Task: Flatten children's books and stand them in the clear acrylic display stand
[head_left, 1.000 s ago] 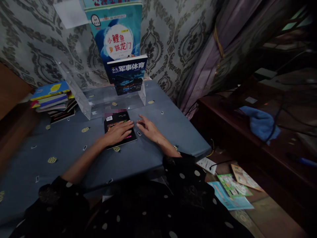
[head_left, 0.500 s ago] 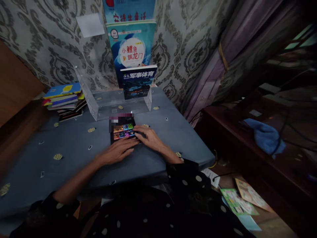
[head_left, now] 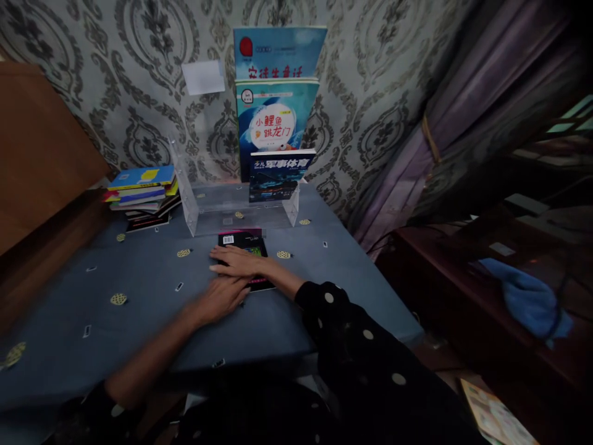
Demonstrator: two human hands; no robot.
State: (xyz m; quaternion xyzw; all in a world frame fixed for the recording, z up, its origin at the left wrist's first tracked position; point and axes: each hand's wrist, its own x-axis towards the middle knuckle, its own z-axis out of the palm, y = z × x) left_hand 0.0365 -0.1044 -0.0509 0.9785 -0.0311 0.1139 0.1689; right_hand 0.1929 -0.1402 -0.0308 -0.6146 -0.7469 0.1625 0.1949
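Note:
A dark book lies on the blue tablecloth with its back cover up; a barcode shows at its far left corner. My right hand rests flat across the book, fingers stretched toward its left edge, covering much of the cover pictures. Close below it, my left hand lies with extended fingers by the book's near left corner, its fingertips beside or under the right hand. Neither hand is gripping anything. The book's left edge is partly hidden by my hands.
Just beyond the book stands a clear plastic bookstand holding several books, with a navy book in front. A book pile sits at the far left. At right is a dark red cabinet with a blue cloth.
My right hand has swept left across the book, from its right side to its left edge, and now covers the middle. My left hand sits slightly lower. The camera view has shifted.

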